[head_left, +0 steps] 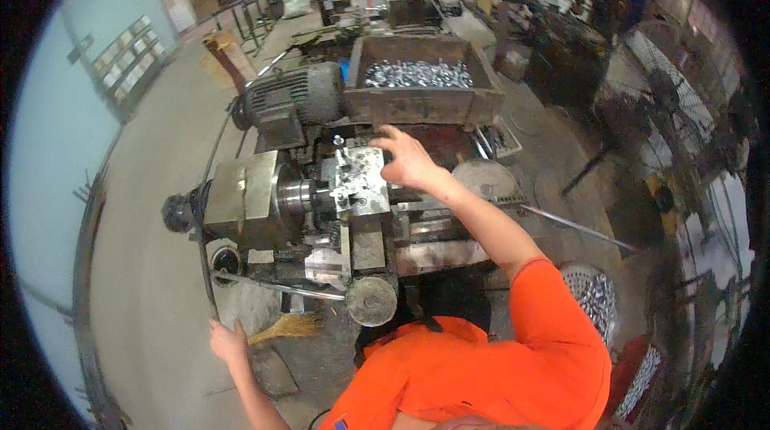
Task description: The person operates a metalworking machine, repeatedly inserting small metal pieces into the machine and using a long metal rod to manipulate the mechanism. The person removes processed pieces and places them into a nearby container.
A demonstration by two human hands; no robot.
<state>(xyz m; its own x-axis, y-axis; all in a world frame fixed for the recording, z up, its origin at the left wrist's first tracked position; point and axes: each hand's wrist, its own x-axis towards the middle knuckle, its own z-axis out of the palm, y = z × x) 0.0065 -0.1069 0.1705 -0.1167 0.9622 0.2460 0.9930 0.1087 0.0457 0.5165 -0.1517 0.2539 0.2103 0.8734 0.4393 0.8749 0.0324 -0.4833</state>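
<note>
My right hand point(407, 159) reaches over the right edge of a metal tool block point(362, 180) on a small lathe-like machine. Its fingers are bent and apart, with nothing visible between them. My left hand point(229, 342) is low at the left, its fingers closed around the lower end of a long dark lever rod point(205, 269). Beside that hand lies a straw brush point(289, 327), its narrow end close to the fingers. Left of the tool block are the spindle chuck point(295, 196) and the boxy headstock point(245, 189).
Behind the machine stand an electric motor point(297, 95) and a wooden box point(425, 101) of small shiny metal parts. A bar handle point(281, 285) crosses to a round knob point(371, 302). At right are another bar point(577, 227), a basket of parts point(597, 302) and a fan point(658, 89).
</note>
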